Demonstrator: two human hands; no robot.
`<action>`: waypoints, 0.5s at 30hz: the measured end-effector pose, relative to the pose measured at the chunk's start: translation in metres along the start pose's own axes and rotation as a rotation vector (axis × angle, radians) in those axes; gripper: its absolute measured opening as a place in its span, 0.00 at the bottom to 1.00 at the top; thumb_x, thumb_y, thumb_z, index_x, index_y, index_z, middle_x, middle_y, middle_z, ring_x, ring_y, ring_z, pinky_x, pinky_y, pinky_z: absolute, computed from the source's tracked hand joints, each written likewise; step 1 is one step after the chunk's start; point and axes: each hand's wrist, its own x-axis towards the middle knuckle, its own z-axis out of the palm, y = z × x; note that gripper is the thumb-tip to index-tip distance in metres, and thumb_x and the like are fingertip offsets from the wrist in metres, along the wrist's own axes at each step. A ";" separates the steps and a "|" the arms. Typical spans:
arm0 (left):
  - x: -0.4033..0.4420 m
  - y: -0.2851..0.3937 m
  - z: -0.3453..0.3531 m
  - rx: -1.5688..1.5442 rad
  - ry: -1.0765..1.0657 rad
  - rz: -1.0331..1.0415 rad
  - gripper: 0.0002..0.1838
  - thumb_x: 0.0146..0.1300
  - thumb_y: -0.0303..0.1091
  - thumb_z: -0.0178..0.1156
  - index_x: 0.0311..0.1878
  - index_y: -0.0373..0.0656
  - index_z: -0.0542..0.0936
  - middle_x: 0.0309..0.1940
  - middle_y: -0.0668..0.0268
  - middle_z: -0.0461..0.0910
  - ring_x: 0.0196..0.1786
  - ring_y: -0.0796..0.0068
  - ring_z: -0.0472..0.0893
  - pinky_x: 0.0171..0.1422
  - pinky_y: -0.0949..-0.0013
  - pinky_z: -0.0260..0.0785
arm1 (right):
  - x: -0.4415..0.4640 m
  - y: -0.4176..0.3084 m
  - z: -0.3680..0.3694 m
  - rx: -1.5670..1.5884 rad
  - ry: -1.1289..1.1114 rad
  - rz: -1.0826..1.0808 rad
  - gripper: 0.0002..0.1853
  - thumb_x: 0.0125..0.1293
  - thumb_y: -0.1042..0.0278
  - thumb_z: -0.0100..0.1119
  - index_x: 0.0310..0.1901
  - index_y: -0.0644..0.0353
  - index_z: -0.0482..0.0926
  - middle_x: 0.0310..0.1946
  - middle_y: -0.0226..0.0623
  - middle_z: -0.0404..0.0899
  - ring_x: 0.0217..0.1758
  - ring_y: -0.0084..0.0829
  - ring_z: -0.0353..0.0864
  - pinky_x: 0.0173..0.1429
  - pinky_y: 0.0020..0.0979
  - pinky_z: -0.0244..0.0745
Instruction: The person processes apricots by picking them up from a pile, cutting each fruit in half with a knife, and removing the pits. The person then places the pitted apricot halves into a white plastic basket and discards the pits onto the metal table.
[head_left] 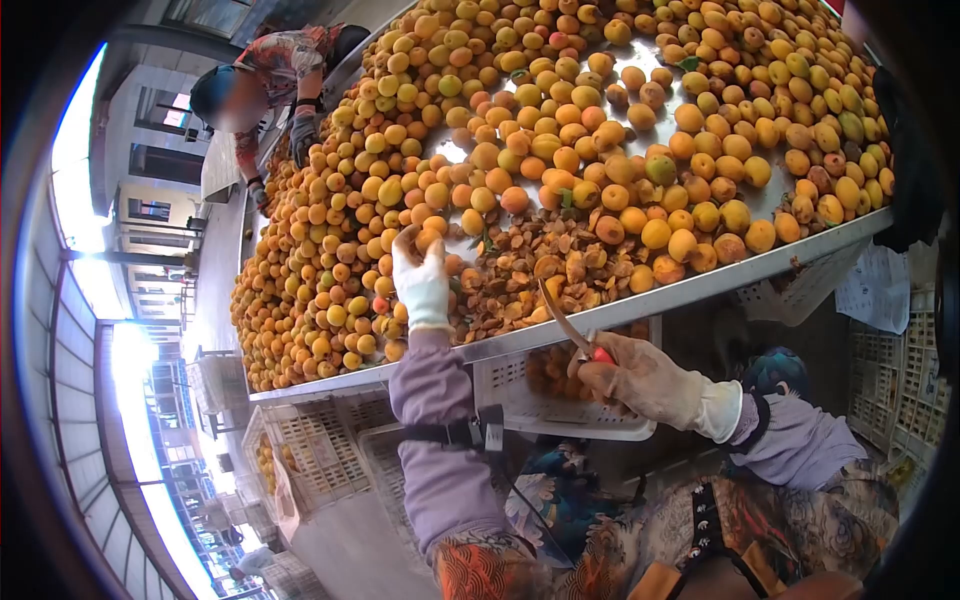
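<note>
My left hand (pixel 421 285), in a white glove, reaches over the metal table's front part with its thumb and fingers around an apricot (pixel 428 240). Loose apricots lie all about it. In my right hand (pixel 655 385), also gloved and stained, is a small curved knife (pixel 568 322); a bit of its red handle shows. The blade points up and to the left, in front of the table edge. Between the two hands a heap of split, brownish apricot pieces (pixel 560 262) lies on the table.
A raised metal rim (pixel 700 285) runs along the table's front. Below it stands a white crate (pixel 620 425) with fruit pieces inside. More plastic crates (pixel 318 455) are at the lower left. Across the table, another person (pixel 290 60) in dark gloves bends over the apricots.
</note>
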 end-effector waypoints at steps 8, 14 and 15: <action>-0.117 0.069 -0.020 -0.965 -0.252 -0.229 0.28 0.63 0.31 0.57 0.65 0.37 0.63 0.57 0.56 0.69 0.54 0.63 0.75 0.58 0.61 0.71 | -0.008 -0.013 0.014 -0.160 -0.100 -0.056 0.25 0.68 0.38 0.42 0.41 0.55 0.75 0.19 0.22 0.67 0.17 0.12 0.63 0.19 0.16 0.59; -0.170 0.064 -0.012 -1.278 -0.339 -0.268 0.29 0.63 0.38 0.58 0.64 0.39 0.63 0.56 0.55 0.70 0.53 0.62 0.74 0.57 0.61 0.69 | -0.012 -0.011 0.008 -0.191 -0.267 -0.032 0.26 0.69 0.39 0.40 0.41 0.58 0.75 0.19 0.22 0.65 0.15 0.13 0.63 0.16 0.17 0.58; -0.175 0.061 -0.010 -1.376 -0.356 -0.279 0.30 0.63 0.41 0.59 0.64 0.40 0.62 0.56 0.55 0.70 0.53 0.62 0.74 0.56 0.61 0.69 | -0.013 -0.012 0.008 -0.191 -0.265 -0.027 0.26 0.69 0.39 0.40 0.41 0.58 0.75 0.19 0.22 0.65 0.15 0.13 0.63 0.16 0.17 0.58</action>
